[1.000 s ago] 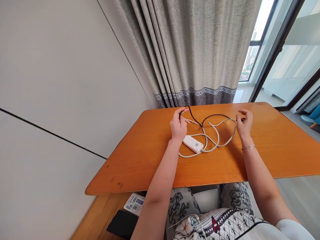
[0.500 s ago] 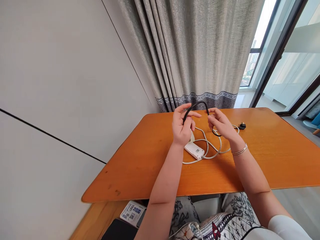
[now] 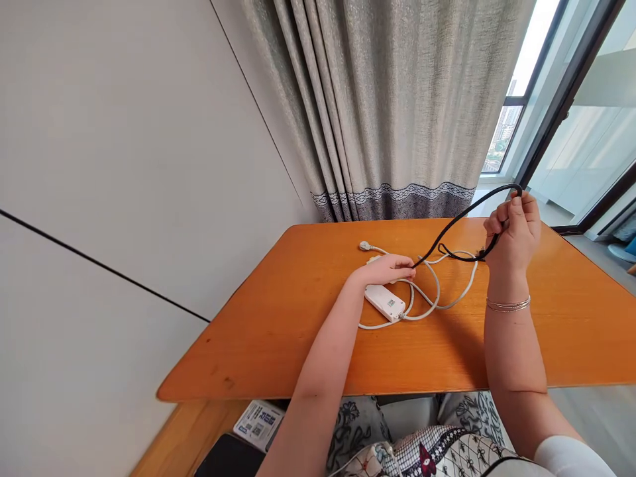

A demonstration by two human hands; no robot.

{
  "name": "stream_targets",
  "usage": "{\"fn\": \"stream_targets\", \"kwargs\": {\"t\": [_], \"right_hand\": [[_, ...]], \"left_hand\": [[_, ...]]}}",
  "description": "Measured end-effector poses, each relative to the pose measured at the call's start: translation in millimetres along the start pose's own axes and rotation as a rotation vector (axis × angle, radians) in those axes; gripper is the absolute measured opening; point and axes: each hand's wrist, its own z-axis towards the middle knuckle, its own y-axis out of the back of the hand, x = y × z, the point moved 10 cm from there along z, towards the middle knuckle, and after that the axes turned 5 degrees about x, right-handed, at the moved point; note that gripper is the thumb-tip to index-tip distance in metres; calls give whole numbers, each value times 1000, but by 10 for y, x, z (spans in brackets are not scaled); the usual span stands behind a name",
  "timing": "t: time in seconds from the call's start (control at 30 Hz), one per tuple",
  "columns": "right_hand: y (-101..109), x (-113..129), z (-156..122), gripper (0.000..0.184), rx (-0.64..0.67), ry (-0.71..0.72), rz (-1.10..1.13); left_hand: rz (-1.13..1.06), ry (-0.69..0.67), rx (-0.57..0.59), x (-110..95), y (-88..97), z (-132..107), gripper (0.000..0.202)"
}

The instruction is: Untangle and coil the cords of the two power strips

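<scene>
My right hand (image 3: 514, 228) is raised above the right part of the table, its fingers closed round a black cable (image 3: 454, 218). From that fist the cable arches down to the left, and another loop of it hangs beside the wrist. Low over the table's middle, my left hand (image 3: 390, 269) pinches the cable's lower stretch at its fingertips. Just below the left hand lies a white power strip (image 3: 385, 303), partly covered by it. Its white cord (image 3: 437, 291) curls in loose loops to the right. A white plug (image 3: 366, 246) rests behind the left hand.
The orange wooden table (image 3: 258, 331) meets a pale wall on the left. A grey curtain (image 3: 397, 119) hangs behind its far edge, with a glass door at right. Below the near left edge are a white labelled box (image 3: 258, 424) and a dark flat object (image 3: 228, 457).
My right hand has moved right and up, drawing the black cable into a longer arch. My left hand has dropped toward the power strip. The white plug has come into view.
</scene>
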Motion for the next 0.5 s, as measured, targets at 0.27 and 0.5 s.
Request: {"fn": "stream_targets", "kwargs": {"t": [0.27, 0.5], "right_hand": [[-86, -428, 55, 26, 188, -112, -293], [-554, -605, -230, 49, 429, -93, -541]], "left_hand": [[-533, -310, -749, -90, 958, -569, 39], [-698, -397, -708, -446, 887, -749, 39]]}}
